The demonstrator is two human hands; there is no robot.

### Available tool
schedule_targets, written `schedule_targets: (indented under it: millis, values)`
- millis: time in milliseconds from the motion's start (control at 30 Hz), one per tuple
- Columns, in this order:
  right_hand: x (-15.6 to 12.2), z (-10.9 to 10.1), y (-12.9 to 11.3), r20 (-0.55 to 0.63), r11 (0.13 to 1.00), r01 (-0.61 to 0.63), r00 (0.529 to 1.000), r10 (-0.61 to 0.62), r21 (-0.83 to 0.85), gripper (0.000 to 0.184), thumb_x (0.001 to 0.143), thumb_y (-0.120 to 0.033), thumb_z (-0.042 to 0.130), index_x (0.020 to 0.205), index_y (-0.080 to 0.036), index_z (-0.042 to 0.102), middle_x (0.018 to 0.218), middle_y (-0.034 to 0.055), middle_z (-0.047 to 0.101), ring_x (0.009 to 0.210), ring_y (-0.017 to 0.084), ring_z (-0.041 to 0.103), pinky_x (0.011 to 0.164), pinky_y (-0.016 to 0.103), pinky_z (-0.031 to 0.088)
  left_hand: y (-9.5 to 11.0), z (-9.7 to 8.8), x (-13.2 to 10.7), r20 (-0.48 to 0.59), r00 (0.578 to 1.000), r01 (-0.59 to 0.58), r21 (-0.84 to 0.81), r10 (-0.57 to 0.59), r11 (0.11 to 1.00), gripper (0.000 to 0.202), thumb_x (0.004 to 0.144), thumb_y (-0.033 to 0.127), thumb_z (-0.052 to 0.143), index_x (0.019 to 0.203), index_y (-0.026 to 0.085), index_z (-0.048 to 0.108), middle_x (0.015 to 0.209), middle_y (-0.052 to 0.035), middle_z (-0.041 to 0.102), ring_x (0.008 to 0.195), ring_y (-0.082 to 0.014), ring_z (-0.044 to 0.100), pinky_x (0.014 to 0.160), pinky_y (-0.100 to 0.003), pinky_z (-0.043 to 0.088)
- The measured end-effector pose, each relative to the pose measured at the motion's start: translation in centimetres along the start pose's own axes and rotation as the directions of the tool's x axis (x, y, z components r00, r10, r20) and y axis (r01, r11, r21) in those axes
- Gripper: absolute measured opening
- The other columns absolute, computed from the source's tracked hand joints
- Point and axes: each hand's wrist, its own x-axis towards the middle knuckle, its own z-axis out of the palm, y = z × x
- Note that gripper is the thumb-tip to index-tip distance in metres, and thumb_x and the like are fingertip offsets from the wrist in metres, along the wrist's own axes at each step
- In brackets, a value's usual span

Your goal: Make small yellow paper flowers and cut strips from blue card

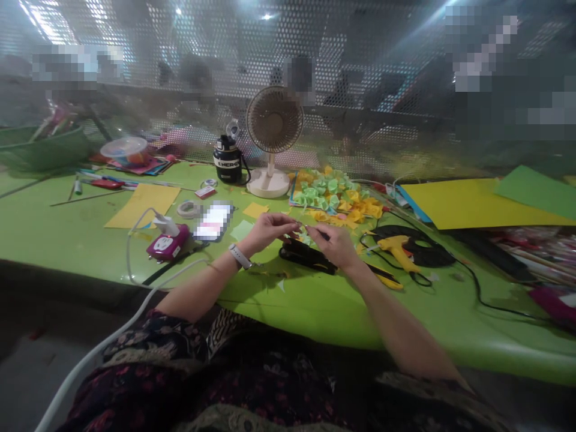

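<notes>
My left hand (pixel 270 231), with a pale watch (pixel 240 256) at its wrist, is held over the table with thumb and fingertips pinched together. Something small and greenish seems to be at those fingertips, too small to name. Facing it, my right hand (pixel 338 245) has its fingers curled round a thin dark object, mostly hidden, whose tip points at the left fingertips. Beneath both hands lies a black stapler-like tool (pixel 310 257). A yellow-handled cutter (pixel 387 278) rests just right of it. Green folded paper pieces (pixel 321 189) and yellow ones (pixel 360 207) are heaped behind the hands.
A fan (pixel 275 120) and a black bottle (pixel 227 161) stand at the back. To the left are a phone (pixel 214 221), a tape roll (pixel 189 209) and a purple power socket (pixel 168 243) with a cable. A yellow glue gun (pixel 400 252) and yellow sheets (pixel 481 203) lie right.
</notes>
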Motion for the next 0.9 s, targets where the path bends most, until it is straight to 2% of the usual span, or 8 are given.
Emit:
schedule_targets:
  millis: [300, 600, 733, 900]
  values:
    - [0.01, -0.12, -0.41, 0.023, 1.0, 0.008, 1.0, -0.009, 0.029, 0.047, 0.093, -0.057, 0.053, 0.065, -0.022, 0.065, 0.059, 0.0013, 0.059, 0.055, 0.015, 0.047, 0.056, 0.03, 0.034, 0.03, 0.14, -0.13, -0.025, 0.999, -0.04, 0.047, 0.041, 0.998, 0.035, 0.072, 0.041, 0.085, 0.086, 0.011, 0.076, 0.075, -0.0071, 0.076, 0.065, -0.0132, 0.072, 0.06, -0.023, 0.058]
    - [0.0, -0.26, -0.5, 0.056, 0.997, 0.016, 0.998, -0.02, 0.074, 0.042, 0.092, -0.054, 0.055, 0.069, -0.022, 0.07, 0.06, 0.0013, 0.062, 0.056, 0.016, 0.052, 0.056, 0.029, 0.036, -0.11, 0.47, -0.36, -0.027, 0.994, -0.101, 0.095, 0.104, 0.99, 0.042, 0.072, 0.051, 0.082, 0.084, 0.012, 0.074, 0.071, -0.0055, 0.074, 0.062, -0.0125, 0.07, 0.058, -0.022, 0.057]
    - [0.03, -0.34, -0.22, 0.097, 0.993, 0.012, 0.995, -0.024, 0.114, 0.04, 0.092, -0.051, 0.056, 0.067, -0.022, 0.069, 0.06, 0.0007, 0.062, 0.056, 0.016, 0.052, 0.057, 0.029, 0.037, 0.1, 0.61, -0.55, -0.019, 0.992, -0.118, 0.109, 0.121, 0.987, 0.04, 0.075, 0.05, 0.081, 0.085, 0.012, 0.074, 0.071, -0.0057, 0.074, 0.063, -0.0128, 0.07, 0.058, -0.023, 0.056]
    - [0.03, -0.26, -0.21, 0.118, 0.989, -0.031, 0.993, 0.014, 0.141, 0.044, 0.089, -0.057, 0.058, 0.065, -0.022, 0.068, 0.058, 0.0007, 0.059, 0.056, 0.016, 0.049, 0.055, 0.029, 0.036, -0.03, 0.6, -0.49, -0.015, 0.993, -0.113, 0.101, 0.115, 0.988, 0.036, 0.076, 0.047, 0.08, 0.087, 0.013, 0.074, 0.073, -0.0048, 0.074, 0.063, -0.0115, 0.069, 0.058, -0.022, 0.055]
